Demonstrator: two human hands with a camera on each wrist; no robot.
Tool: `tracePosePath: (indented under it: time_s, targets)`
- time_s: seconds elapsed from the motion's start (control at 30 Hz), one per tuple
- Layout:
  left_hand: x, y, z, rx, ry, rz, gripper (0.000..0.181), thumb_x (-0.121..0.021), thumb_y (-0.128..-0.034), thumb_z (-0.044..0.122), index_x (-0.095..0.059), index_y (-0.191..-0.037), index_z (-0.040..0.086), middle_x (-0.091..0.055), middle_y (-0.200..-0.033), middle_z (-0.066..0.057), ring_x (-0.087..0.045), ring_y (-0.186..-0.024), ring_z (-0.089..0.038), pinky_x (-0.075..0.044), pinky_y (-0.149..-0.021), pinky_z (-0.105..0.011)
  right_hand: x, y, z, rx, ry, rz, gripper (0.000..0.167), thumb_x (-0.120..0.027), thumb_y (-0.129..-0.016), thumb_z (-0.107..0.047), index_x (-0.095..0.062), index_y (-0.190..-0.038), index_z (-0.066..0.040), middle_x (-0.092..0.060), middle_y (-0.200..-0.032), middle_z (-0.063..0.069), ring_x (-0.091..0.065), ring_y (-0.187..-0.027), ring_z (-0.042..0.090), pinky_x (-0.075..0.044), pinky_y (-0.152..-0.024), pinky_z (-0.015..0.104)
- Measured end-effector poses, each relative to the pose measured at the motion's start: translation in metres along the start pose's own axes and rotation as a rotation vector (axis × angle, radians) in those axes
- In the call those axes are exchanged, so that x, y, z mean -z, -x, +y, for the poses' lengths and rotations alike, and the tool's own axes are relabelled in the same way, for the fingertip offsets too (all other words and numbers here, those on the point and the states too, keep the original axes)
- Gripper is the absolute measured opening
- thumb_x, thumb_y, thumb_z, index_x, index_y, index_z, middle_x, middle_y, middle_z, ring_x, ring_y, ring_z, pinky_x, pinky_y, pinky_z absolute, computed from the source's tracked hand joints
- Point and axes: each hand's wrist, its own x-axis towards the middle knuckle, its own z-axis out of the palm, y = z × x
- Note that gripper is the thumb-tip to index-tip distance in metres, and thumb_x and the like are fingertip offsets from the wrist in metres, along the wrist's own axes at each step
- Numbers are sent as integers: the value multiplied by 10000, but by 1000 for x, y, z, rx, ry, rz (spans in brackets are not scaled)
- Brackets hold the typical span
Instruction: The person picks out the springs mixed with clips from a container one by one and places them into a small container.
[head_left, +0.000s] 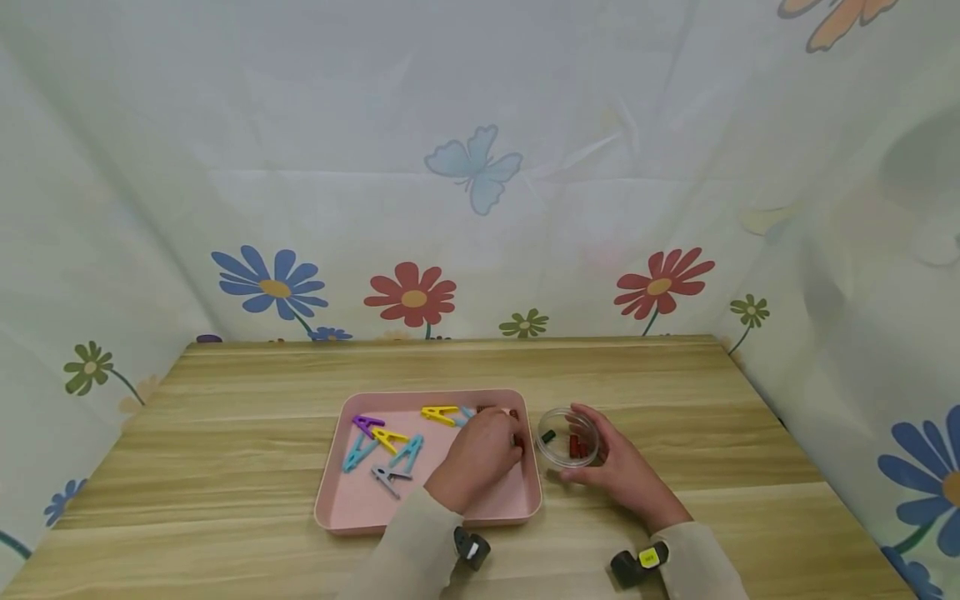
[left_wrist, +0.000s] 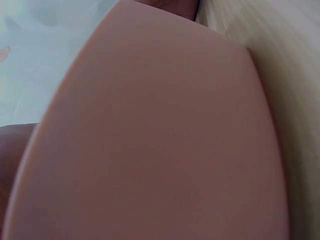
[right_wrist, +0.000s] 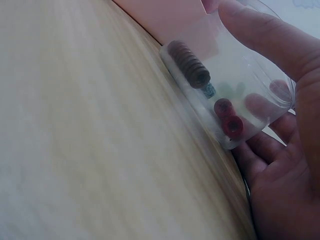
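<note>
In the head view a pink tray (head_left: 360, 512) holds clothespins at its left and a few dark brown-red pieces at its right end. My left hand (head_left: 483, 454) reaches into that right end with curled fingers; what its fingertips touch is hidden. Beside the tray, my right hand (head_left: 618, 471) grips a clear round container (head_left: 557, 457) around its side. Through the container's wall in the right wrist view show a ribbed brown piece (right_wrist: 189, 64), a small green piece (right_wrist: 209, 90) and red pieces (right_wrist: 232, 126). The left wrist view is mostly filled by the tray's pink wall (left_wrist: 160, 125).
Purple (head_left: 367, 423), yellow (head_left: 388, 438), blue (head_left: 408, 452) and grey (head_left: 392, 477) clothespins lie in the tray. The wooden table (head_left: 247, 433) extends around it, with a flower-printed curtain (head_left: 337, 208) behind.
</note>
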Motion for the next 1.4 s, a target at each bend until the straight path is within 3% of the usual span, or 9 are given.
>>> tracePosePath:
  time_s: [0.5, 1.13, 1.4]
  targets:
    - [-4, 1, -2, -9, 21, -35, 131, -651, -881, 123, -763, -913, 182, -719, -879, 57, -569, -821, -125, -468, -771, -276, 0, -2, 3, 18, -7, -4, 991, -882, -674, -265, -321, -1491, -252, -466, -1479, 14, -415, -1391, 252, -301, -1136, 519]
    - [-7, 3, 0, 20, 6, -44, 94, -675, -876, 162, -761, -870, 199, -695, -826, 61, -531, -803, -173, -462, -797, -322, 1, -1, 4, 29, -12, -12, 982, -875, -684, -266, -316, -1492, -234, -461, -1482, 23, -401, -1401, 249, -286, -1143, 513]
    - [-9, 2, 0, 16, -48, -58, 39, -713, -854, 214, -745, -874, 204, -674, -823, 63, -535, -840, -193, -458, -810, -371, 1, -1, 4, 39, -15, -18, 957, -866, -700, -269, -322, -1486, -231, -460, -1483, 55, -401, -1398, 282, -283, -1137, 533]
